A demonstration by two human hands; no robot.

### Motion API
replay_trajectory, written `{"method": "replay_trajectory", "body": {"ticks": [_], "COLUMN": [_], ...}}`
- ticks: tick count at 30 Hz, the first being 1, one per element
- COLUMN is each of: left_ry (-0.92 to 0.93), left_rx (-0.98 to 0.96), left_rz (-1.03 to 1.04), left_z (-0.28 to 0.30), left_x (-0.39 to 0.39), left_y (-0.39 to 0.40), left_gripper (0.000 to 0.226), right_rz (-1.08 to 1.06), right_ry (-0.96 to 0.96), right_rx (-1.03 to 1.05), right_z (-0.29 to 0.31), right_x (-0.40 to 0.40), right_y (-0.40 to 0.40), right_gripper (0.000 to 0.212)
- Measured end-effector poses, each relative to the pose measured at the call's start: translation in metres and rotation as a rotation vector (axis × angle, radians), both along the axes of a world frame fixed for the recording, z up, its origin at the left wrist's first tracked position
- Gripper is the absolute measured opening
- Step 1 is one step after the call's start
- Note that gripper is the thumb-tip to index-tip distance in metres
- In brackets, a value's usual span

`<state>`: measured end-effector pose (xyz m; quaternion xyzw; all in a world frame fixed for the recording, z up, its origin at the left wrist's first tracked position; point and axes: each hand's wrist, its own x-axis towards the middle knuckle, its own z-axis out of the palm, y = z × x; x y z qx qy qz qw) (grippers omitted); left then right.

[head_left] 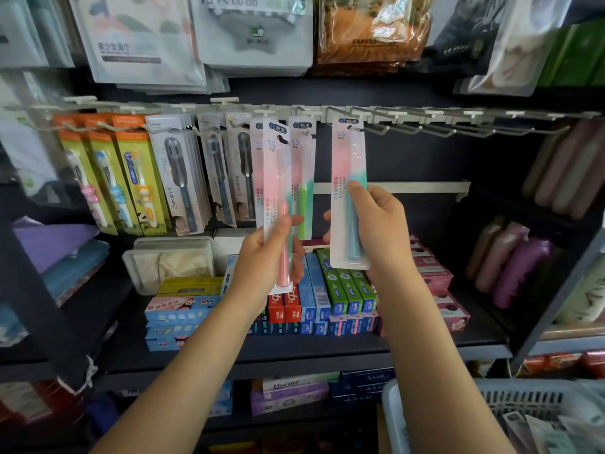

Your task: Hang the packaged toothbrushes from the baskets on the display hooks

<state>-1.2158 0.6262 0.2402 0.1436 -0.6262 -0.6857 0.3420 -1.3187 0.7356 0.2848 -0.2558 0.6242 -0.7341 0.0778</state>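
Several toothbrush packs already hang on the hooks at centre frame, among them a green pack (302, 178). To the right, a run of hooks (425, 127) stands bare, and the basket (491, 404) at lower right still holds packets, so much seems left. The left hand (271, 257) grips a pink pack (278, 204) by its lower half, top raised to the rail. The right hand (376, 227) pinches a blue pack (348, 191), its hole close to a hook.

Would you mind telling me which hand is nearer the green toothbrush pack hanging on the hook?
Left. The left hand is just beside the green toothbrush pack, at its lower edge; the right hand is farther right.
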Motion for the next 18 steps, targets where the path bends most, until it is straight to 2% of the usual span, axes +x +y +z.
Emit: {"method": "replay_trajectory", "body": {"ticks": [9, 18], "left_ry": [0.009, -0.017], "left_rx": [-0.002, -0.001], "left_rz": [0.002, 0.024], "left_z": [0.002, -0.010], "left_x": [-0.005, -0.017], "left_y": [0.003, 0.006], "left_gripper": [0.031, 0.023], "right_rz": [0.065, 0.041], "right_ry": [-0.015, -0.072], "right_rx": [0.044, 0.158], "right_z": [0.023, -0.055], "right_x": [-0.007, -0.013], "right_y": [0.014, 0.009], "right_gripper": [0.027, 0.028]}}
